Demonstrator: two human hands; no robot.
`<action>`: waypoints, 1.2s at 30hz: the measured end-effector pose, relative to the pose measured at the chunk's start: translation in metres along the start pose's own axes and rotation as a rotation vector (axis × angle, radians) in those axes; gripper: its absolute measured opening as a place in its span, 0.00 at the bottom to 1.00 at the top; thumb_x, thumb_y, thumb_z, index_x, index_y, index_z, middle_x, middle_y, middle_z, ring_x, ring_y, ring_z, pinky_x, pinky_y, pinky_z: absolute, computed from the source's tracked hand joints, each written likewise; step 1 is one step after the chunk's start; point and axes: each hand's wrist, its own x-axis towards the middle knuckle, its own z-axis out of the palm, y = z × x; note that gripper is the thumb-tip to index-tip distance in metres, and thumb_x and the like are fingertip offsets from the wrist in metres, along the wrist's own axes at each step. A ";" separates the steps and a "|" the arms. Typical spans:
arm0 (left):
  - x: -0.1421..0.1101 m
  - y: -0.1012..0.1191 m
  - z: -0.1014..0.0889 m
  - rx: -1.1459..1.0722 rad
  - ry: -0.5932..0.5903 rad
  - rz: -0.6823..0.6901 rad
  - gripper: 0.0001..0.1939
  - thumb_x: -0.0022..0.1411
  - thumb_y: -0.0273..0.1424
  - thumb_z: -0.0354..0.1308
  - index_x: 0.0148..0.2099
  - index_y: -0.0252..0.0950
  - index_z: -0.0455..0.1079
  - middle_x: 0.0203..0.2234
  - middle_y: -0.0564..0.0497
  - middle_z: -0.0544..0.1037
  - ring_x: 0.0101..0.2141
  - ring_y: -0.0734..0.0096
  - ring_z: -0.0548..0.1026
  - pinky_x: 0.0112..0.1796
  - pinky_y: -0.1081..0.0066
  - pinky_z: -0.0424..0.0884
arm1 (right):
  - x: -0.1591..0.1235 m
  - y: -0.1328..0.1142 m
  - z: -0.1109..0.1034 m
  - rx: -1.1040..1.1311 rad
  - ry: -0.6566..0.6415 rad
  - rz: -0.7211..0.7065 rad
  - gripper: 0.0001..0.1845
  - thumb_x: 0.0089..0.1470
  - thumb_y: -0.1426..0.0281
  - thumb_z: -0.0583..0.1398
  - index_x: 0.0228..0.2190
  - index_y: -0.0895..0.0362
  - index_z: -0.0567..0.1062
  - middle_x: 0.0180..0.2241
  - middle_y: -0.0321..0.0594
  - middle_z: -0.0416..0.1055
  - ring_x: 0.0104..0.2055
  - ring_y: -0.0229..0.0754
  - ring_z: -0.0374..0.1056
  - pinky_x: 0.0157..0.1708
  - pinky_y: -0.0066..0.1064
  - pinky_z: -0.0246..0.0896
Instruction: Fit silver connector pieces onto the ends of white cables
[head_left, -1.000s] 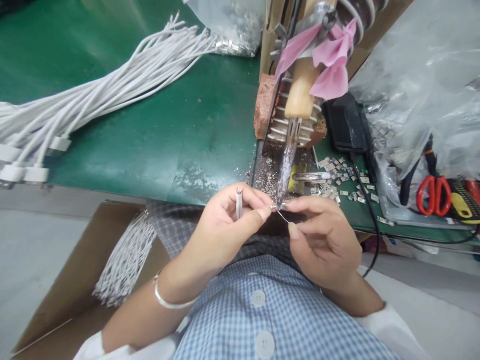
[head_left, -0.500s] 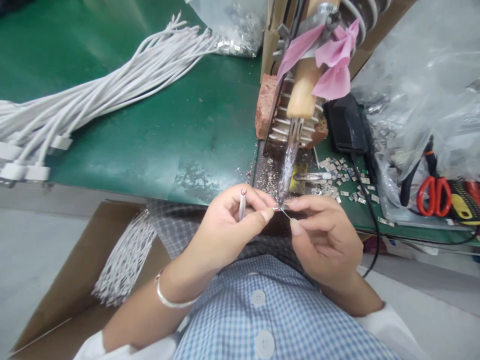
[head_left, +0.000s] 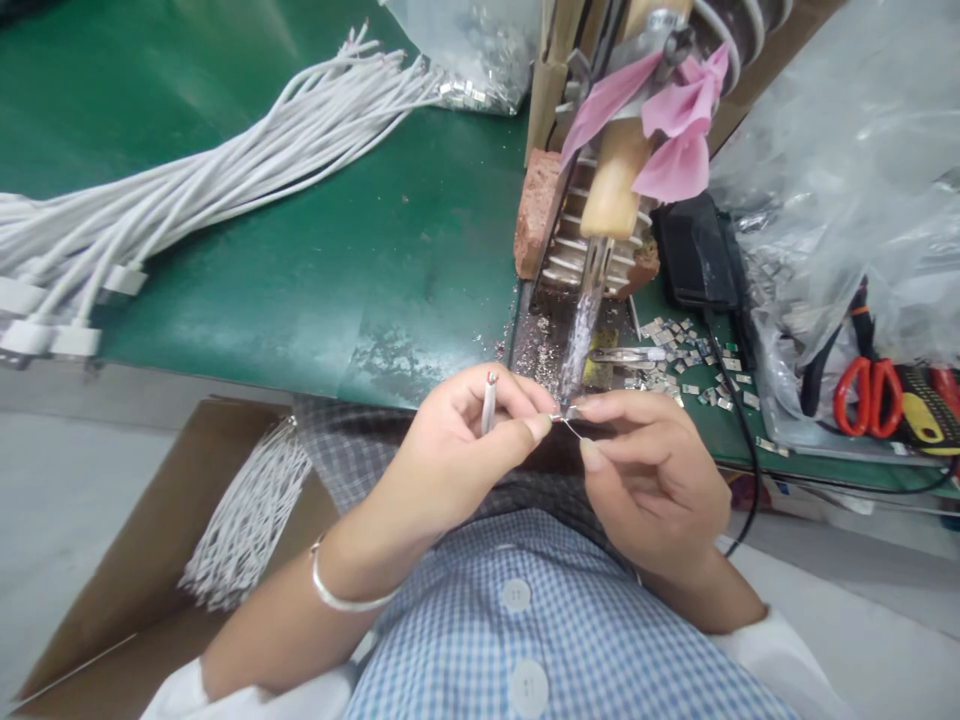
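Note:
My left hand (head_left: 457, 450) is closed round a white cable (head_left: 489, 402), whose stripped end with reddish wire tips sticks up between the fingers. The pinched thumb and forefinger also hold small wire ends just under the tip of a soldering iron (head_left: 579, 350). My right hand (head_left: 660, 480) pinches a thin silvery strand of solder wire (head_left: 572, 430) that reaches to the same spot. Its upper fingers press near a tiny metal piece by the iron tip, too small to make out. The iron hangs tip-down from a stand, with a pink cloth strip (head_left: 679, 125) tied on.
White cables with plugs (head_left: 247, 180) lie on the green table (head_left: 420, 270). Small connector boards (head_left: 694, 350) are scattered beside tweezers (head_left: 630, 355). Red-handled scissors (head_left: 868, 395) lie right. A brick (head_left: 536, 212) supports the stand. A cardboard box (head_left: 105, 570) holds more cables (head_left: 247, 515).
The whole view has shifted slightly, so the iron and stand appear a little further right. Both hands keep their grip at the iron tip, with barely any movement.

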 end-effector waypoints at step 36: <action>-0.033 -0.012 -0.004 0.871 -0.046 0.537 0.11 0.57 0.16 0.58 0.37 0.39 0.69 0.37 0.48 0.75 0.35 0.67 0.75 0.30 0.70 0.72 | -0.003 -0.011 -0.007 -0.130 -0.200 0.215 0.06 0.57 0.69 0.64 0.32 0.55 0.71 0.24 0.30 0.64 0.22 0.31 0.62 0.18 0.20 0.59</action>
